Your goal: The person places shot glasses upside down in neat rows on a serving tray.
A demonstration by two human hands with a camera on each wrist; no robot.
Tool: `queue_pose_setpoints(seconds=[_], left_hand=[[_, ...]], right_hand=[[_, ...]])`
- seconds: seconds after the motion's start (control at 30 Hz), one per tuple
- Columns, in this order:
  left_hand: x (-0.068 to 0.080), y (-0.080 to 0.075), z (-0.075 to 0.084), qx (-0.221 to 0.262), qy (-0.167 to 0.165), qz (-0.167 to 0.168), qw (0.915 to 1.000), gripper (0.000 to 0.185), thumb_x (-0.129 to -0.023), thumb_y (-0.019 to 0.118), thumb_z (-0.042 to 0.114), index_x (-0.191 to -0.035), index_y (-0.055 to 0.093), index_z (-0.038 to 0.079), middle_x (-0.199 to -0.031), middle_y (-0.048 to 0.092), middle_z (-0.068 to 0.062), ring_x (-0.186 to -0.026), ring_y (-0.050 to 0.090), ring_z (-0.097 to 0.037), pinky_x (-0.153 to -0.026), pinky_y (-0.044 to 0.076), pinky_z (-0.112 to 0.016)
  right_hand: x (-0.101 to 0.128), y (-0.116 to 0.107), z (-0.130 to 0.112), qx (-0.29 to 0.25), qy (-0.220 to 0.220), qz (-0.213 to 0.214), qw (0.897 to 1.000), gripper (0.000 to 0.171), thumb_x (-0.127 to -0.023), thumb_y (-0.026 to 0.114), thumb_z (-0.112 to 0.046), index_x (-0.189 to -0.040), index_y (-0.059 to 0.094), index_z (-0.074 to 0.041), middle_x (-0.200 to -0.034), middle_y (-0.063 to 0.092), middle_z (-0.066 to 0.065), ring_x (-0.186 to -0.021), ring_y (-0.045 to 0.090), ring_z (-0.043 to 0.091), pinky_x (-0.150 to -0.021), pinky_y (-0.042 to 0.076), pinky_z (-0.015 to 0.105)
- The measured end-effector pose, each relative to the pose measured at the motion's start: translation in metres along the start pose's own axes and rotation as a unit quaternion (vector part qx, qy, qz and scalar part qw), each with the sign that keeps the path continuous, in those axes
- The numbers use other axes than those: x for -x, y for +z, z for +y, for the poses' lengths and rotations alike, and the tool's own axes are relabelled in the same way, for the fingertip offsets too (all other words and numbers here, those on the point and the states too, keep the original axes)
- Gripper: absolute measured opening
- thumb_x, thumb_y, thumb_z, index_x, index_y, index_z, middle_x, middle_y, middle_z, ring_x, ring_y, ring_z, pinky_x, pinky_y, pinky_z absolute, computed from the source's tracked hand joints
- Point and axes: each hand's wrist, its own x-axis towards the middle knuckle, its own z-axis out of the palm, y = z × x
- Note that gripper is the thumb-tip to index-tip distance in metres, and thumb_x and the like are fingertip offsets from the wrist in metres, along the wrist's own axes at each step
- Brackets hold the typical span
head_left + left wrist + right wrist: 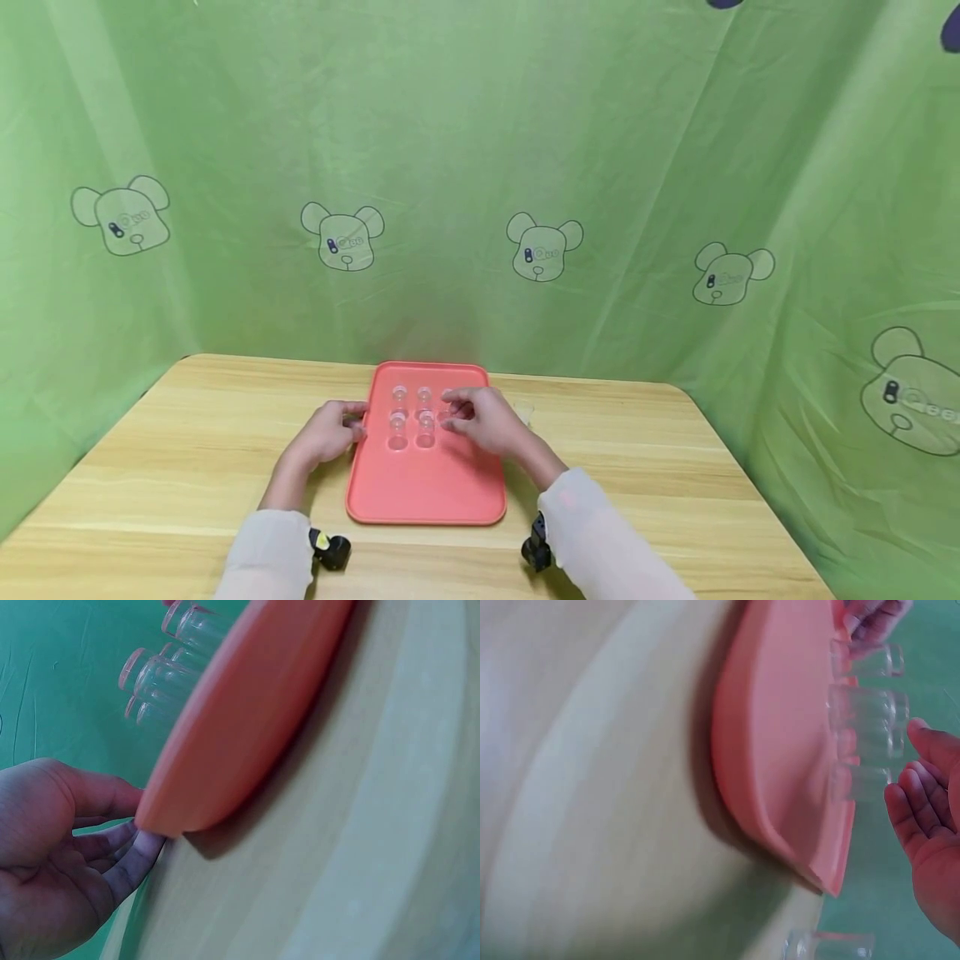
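A salmon-pink tray lies in the middle of a wooden table. Several small clear glass cups stand in rows on its far half. My left hand is at the tray's left edge. In the left wrist view the left hand pinches the tray rim, thumb above and fingers below, with the cups beyond. My right hand hovers over the tray's right side beside the cups. In the right wrist view the right hand has relaxed fingers close to the cups and grips none, above the tray.
One more clear cup stands on the table just right of the tray, also seen as the stray cup in the right wrist view. A green cloth with bear prints closes in the table behind and on both sides.
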Motion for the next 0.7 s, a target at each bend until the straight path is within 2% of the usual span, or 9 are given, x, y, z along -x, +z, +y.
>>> queue_pose_setpoints(seconds=[0.23, 0.43, 0.7], left_hand=[[-0.001, 0.001, -0.001, -0.006, 0.008, 0.003, 0.9999, 0.047, -0.092, 0.061, -0.005, -0.138, 0.057, -0.011, -0.124, 0.067, -0.022, -0.100, 0.065, -0.025, -0.076, 0.054, -0.030], [-0.001, 0.001, -0.002, -0.009, 0.011, 0.006, 0.9999, 0.047, -0.091, 0.061, -0.006, -0.138, 0.057, -0.011, -0.124, 0.067, -0.023, -0.095, 0.065, -0.023, -0.070, 0.052, -0.030], [-0.001, 0.001, -0.001, -0.004, 0.016, 0.002, 0.9999, 0.047, -0.091, 0.060, -0.007, -0.138, 0.056, -0.012, -0.125, 0.067, -0.024, -0.096, 0.065, -0.023, -0.070, 0.053, -0.031]], right_hand=[[0.010, -0.023, 0.009, 0.025, -0.018, 0.020, 0.999, 0.033, -0.090, 0.078, -0.008, -0.120, 0.071, 0.005, -0.094, 0.068, 0.008, -0.084, 0.062, 0.013, -0.077, 0.056, 0.027], [0.019, -0.041, 0.022, 0.049, -0.033, 0.025, 0.998, 0.034, -0.091, 0.077, -0.011, -0.122, 0.070, 0.004, -0.092, 0.069, 0.003, -0.084, 0.064, 0.012, -0.078, 0.056, 0.028], [0.031, -0.062, 0.040, 0.057, -0.020, 0.048, 0.997, 0.034, -0.092, 0.077, -0.013, -0.121, 0.071, 0.004, -0.097, 0.070, 0.012, -0.084, 0.064, 0.014, -0.078, 0.057, 0.031]])
